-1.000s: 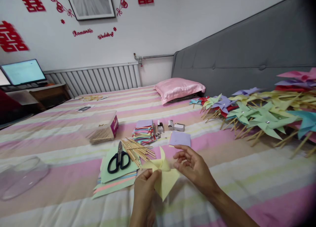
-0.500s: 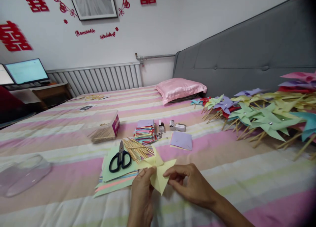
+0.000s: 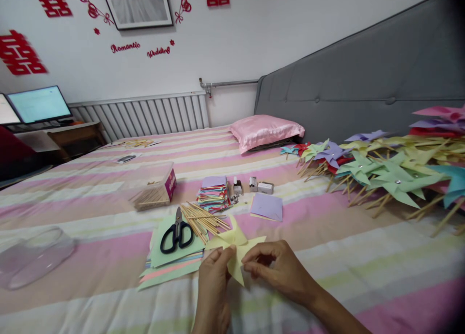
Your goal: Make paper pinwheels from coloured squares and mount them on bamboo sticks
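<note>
A pale yellow paper pinwheel with its blades folded in toward the centre is held low over the striped bedspread. My left hand pinches it, thumb pressed near the middle. The fingers of my right hand are closed at the right-hand blade's edge; whether something small sits in them is hidden. Just beyond the pinwheel lie loose wooden sticks. Black-handled scissors rest on a stack of coloured paper sheets to the left.
Farther off stand a stack of cut paper squares, small boxes, a purple sheet and a clear box of sticks. Finished pinwheels pile up at right by the headboard. A clear plastic lid lies left.
My left hand and the paper pinwheel have shifted slightly to the right. My right hand's thumb and forefinger have drawn closer together at the blade.
</note>
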`<state>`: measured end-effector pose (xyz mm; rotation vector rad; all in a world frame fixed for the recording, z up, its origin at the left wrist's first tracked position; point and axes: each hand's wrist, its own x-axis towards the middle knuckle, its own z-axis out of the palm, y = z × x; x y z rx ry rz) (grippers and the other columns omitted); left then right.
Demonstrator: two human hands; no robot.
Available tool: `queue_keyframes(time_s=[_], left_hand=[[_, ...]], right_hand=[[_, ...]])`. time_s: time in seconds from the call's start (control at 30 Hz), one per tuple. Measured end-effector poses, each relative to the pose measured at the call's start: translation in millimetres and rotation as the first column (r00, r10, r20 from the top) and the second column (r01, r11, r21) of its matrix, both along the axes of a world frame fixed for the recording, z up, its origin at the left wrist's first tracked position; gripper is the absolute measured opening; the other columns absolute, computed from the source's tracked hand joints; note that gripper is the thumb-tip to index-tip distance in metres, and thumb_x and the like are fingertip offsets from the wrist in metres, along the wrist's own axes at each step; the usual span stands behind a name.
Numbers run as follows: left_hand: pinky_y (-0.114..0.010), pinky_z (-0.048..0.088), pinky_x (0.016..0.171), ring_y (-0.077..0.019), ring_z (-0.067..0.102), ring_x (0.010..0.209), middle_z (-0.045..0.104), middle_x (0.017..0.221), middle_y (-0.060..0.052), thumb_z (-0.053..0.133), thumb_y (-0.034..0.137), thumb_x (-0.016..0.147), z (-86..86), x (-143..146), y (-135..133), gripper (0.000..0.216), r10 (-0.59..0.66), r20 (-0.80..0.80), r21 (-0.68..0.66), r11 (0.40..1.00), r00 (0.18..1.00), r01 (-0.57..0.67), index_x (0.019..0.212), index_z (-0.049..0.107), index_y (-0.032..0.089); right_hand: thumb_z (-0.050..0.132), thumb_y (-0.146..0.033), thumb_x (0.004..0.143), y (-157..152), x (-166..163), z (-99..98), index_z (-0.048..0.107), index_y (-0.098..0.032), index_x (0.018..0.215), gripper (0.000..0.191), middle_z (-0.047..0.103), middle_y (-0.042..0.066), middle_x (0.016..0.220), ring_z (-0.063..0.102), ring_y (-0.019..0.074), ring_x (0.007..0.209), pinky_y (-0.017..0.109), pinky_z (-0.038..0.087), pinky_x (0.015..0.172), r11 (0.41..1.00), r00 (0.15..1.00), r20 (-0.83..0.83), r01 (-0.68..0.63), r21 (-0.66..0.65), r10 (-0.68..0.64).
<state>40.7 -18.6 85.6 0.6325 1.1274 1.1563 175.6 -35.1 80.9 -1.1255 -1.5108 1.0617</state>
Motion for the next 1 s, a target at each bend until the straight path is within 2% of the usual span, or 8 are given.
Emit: queue_keyframes(time_s=[0.27, 0.6, 0.77, 1.0], left_hand=[[-0.020, 0.032, 0.048, -0.0082, 0.044, 0.046, 0.054, 0.049, 0.004, 0.070, 0.024, 0.056, -5.5, 2, 1, 0.014, 0.042, -0.089, 0.069, 0.997, 0.995, -0.036, 0.059, 0.060, 0.014], [-0.019, 0.030, 0.046, -0.0071, 0.040, 0.044, 0.055, 0.044, 0.005, 0.074, 0.026, 0.052, -3.6, 5, 0, 0.018, 0.093, -0.160, 0.111, 0.991, 0.983, -0.076, 0.054, 0.063, 0.013], [-0.020, 0.035, 0.049, -0.0101, 0.049, 0.048, 0.063, 0.048, 0.001, 0.076, 0.026, 0.049, -3.2, 8, 0, 0.018, 0.099, -0.171, 0.129, 0.989, 0.980, -0.078, 0.057, 0.067, 0.013], [-0.021, 0.040, 0.051, -0.0139, 0.055, 0.050, 0.066, 0.049, -0.001, 0.077, 0.027, 0.048, -1.5, 11, -1, 0.018, 0.113, -0.194, 0.156, 0.984, 0.974, -0.083, 0.055, 0.069, 0.013]], right_hand=[[0.064, -0.030, 0.072, 1, -4, -5.2, 0.066, -0.014, 0.070, 0.017, 0.064, 0.001, 0.059, 0.061, 0.0124, 0.050, 0.019, 0.043, 0.046, 0.996, 0.983, -0.179, 0.021, -0.085, -0.036], [0.061, -0.034, 0.073, -1, -7, -0.6, 0.061, -0.014, 0.068, 0.021, 0.060, 0.000, 0.053, 0.061, 0.0146, 0.049, 0.019, 0.038, 0.040, 0.977, 0.976, -0.136, 0.150, -0.150, -0.171], [0.061, -0.036, 0.073, -1, -8, -2.2, 0.061, -0.014, 0.070, 0.022, 0.059, -0.001, 0.049, 0.059, 0.0134, 0.045, 0.018, 0.038, 0.040, 0.965, 0.965, -0.114, 0.217, -0.147, -0.235], [0.061, -0.039, 0.072, 0, -8, -3.0, 0.061, -0.015, 0.069, 0.024, 0.060, 0.000, 0.049, 0.060, 0.0146, 0.046, 0.019, 0.041, 0.040, 0.954, 0.954, -0.090, 0.274, -0.119, -0.285]])
